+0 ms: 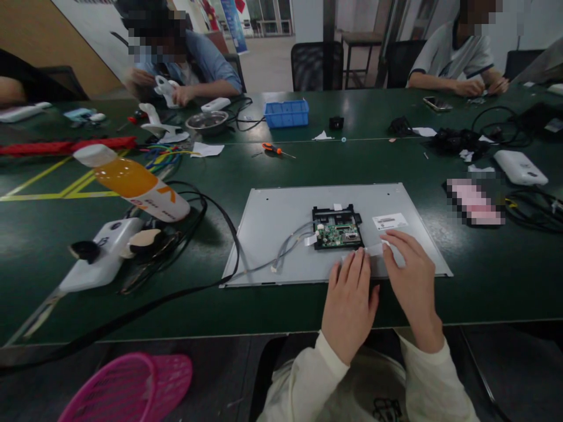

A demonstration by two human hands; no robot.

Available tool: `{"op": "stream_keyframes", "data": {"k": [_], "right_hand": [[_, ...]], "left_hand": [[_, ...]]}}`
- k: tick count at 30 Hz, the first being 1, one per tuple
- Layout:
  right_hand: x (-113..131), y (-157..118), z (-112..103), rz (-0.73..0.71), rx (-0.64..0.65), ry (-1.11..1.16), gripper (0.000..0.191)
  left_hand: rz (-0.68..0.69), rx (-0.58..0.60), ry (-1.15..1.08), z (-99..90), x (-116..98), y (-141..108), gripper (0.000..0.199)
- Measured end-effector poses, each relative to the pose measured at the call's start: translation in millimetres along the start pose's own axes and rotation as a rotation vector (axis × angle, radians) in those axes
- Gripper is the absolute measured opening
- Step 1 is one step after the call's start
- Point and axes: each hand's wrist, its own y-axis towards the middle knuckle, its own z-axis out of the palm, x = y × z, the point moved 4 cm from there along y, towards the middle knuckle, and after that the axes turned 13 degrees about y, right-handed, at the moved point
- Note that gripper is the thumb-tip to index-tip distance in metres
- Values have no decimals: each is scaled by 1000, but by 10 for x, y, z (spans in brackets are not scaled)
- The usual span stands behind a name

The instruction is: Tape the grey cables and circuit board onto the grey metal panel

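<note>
A grey flat display panel (281, 217) lies on the table, its back facing up. On it sits a green circuit board (336, 234) in a black plastic frame (319, 218), with thin grey wires (288, 243) running off to the left. My left hand (349, 302) lies with its fingers stretched out on the panel, the tips just below the board. A translucent strip of tape (375, 251) spans the space between my hands. My right hand (411, 281) pinches the strip's right end between thumb and fingers, below a white label (390, 221).
Left of the panel stand a tilted orange drink bottle (141, 184), a white power strip (103, 255) and a black cable (176, 299). Beyond are an orange screwdriver (272, 149), a blue basket (287, 114) and a metal bowl (206, 122). Two people work across the table.
</note>
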Motion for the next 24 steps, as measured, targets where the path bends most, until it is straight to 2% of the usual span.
{"op": "stream_keyframes", "data": {"k": [5,7,17,24], "right_hand": [[150,-274,183,-34,303,8,41],[139,-364,221,-21,356,-16,46],[106,-497,233,-22,299,-60,50],[113,-506,237,1,278,-106,50]], "left_hand": [[17,37,4,29,-7,-12,54],[19,44,13,46,-9,-15,56],[35,19,91,54,-37,-20,59],[11,22,34,42,-37,-10,56]]}}
